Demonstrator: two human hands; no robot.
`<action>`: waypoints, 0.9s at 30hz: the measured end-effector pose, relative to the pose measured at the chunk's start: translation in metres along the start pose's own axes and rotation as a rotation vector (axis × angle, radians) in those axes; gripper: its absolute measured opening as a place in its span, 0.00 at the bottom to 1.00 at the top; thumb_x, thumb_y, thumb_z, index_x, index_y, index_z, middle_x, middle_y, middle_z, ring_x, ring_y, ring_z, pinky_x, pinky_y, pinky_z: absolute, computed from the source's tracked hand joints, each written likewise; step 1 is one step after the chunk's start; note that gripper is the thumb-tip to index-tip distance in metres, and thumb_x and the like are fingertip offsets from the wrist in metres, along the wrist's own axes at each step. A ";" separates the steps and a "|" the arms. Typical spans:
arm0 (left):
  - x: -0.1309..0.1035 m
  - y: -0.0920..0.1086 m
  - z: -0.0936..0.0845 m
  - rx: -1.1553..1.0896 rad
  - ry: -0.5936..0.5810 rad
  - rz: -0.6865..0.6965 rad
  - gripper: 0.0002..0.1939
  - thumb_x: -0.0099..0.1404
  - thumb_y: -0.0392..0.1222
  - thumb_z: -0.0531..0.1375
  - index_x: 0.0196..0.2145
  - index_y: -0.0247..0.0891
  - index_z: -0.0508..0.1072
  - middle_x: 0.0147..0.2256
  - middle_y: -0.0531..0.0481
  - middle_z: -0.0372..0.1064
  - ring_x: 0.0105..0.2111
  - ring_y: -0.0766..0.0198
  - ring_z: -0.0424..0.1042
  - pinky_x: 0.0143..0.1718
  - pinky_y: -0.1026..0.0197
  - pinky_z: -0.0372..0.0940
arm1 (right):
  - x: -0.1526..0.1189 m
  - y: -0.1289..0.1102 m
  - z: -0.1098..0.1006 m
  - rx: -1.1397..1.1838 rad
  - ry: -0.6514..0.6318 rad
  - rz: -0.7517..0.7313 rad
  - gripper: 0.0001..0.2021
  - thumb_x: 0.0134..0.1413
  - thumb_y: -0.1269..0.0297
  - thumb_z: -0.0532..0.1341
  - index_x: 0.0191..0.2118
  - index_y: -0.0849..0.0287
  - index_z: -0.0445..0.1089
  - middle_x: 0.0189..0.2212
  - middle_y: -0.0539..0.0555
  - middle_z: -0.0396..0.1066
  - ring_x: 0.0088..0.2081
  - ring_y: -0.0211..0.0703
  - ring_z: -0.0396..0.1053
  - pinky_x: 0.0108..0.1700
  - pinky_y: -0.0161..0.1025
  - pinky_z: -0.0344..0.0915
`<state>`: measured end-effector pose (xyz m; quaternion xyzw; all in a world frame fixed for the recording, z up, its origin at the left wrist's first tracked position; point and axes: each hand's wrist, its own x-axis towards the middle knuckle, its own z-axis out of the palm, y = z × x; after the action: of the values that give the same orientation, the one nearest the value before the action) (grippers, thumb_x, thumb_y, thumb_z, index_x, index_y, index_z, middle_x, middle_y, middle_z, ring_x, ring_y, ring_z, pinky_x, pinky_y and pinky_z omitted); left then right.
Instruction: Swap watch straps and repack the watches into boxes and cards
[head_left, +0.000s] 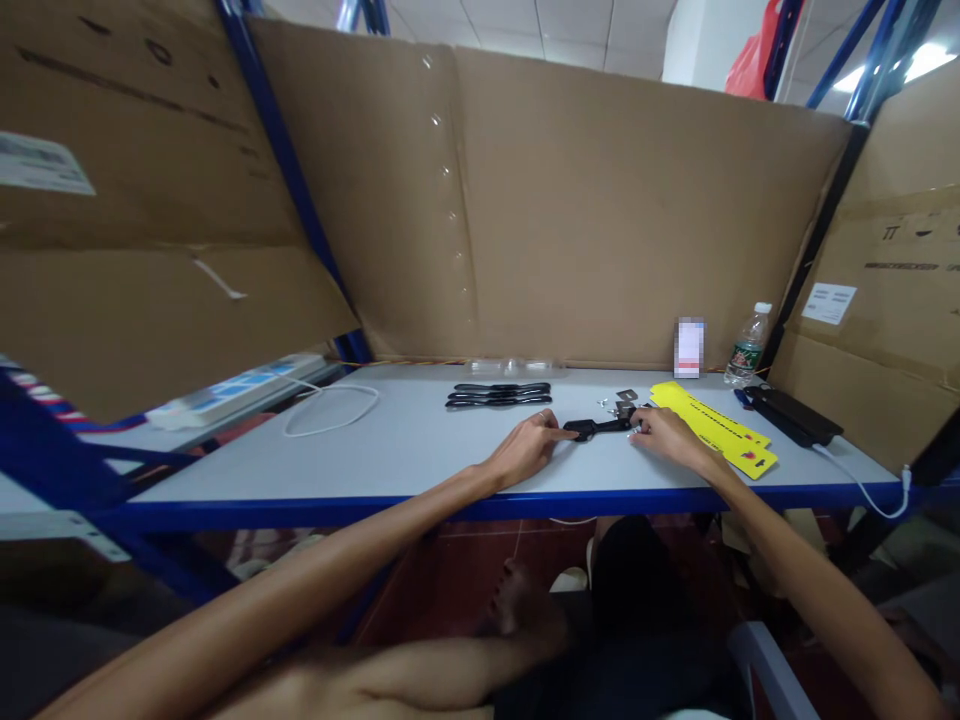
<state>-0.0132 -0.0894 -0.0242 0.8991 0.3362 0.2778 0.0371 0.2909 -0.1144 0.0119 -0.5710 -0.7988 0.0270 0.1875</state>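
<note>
A black long-handled piece (607,426) with a broad left end lies on the table between my hands. My left hand (529,447) is closed at its broad end, with the fingertips against it. My right hand (664,436) has its fingers bent together on the other end, partly covering it. A small pale bit shows by the right fingertips, too small to name. Just behind are small dark flat plates (626,397) and some tiny shiny pieces (603,403). Several similar black pieces (499,395) lie side by side farther back on the left.
Yellow printed cards (709,425) lie beside my right hand. Behind stand a phone-like screen (689,348) and a plastic bottle (748,348). A black case (793,414) with a white cable sits right. A looped white cable (330,410) lies left. Cardboard walls (637,220) surround the table.
</note>
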 end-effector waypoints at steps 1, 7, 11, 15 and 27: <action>0.000 0.000 0.000 -0.005 0.003 0.001 0.24 0.67 0.30 0.57 0.56 0.47 0.79 0.42 0.45 0.69 0.38 0.62 0.72 0.46 0.58 0.69 | 0.002 -0.003 0.002 -0.016 -0.010 -0.017 0.09 0.57 0.69 0.63 0.41 0.59 0.79 0.37 0.59 0.79 0.40 0.49 0.74 0.40 0.38 0.61; 0.000 0.000 0.000 0.005 -0.015 -0.001 0.25 0.67 0.28 0.56 0.55 0.47 0.79 0.42 0.45 0.69 0.39 0.61 0.72 0.46 0.59 0.69 | 0.010 -0.005 0.006 0.049 -0.048 0.009 0.10 0.52 0.76 0.61 0.34 0.59 0.79 0.31 0.56 0.78 0.36 0.47 0.73 0.41 0.37 0.61; 0.000 0.001 -0.001 0.007 -0.014 -0.015 0.25 0.67 0.29 0.56 0.56 0.48 0.79 0.42 0.45 0.69 0.39 0.62 0.72 0.45 0.59 0.69 | 0.017 -0.007 0.011 0.175 -0.023 0.035 0.10 0.53 0.75 0.62 0.38 0.61 0.80 0.32 0.55 0.79 0.35 0.44 0.73 0.40 0.36 0.62; 0.000 0.001 -0.002 0.009 -0.020 -0.008 0.25 0.68 0.30 0.56 0.57 0.49 0.78 0.42 0.46 0.68 0.38 0.63 0.71 0.46 0.60 0.68 | 0.032 -0.021 0.016 0.368 0.019 0.005 0.09 0.58 0.69 0.61 0.39 0.61 0.81 0.32 0.54 0.79 0.34 0.43 0.73 0.37 0.36 0.64; 0.000 0.000 0.000 0.011 -0.014 0.008 0.27 0.67 0.27 0.54 0.56 0.50 0.79 0.41 0.46 0.69 0.39 0.62 0.72 0.45 0.60 0.67 | 0.047 -0.061 0.036 0.491 -0.006 -0.030 0.02 0.54 0.71 0.66 0.33 0.60 0.78 0.25 0.51 0.78 0.33 0.41 0.76 0.39 0.35 0.68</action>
<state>-0.0134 -0.0895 -0.0241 0.9026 0.3338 0.2698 0.0337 0.2112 -0.0857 0.0065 -0.4961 -0.7774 0.2193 0.3185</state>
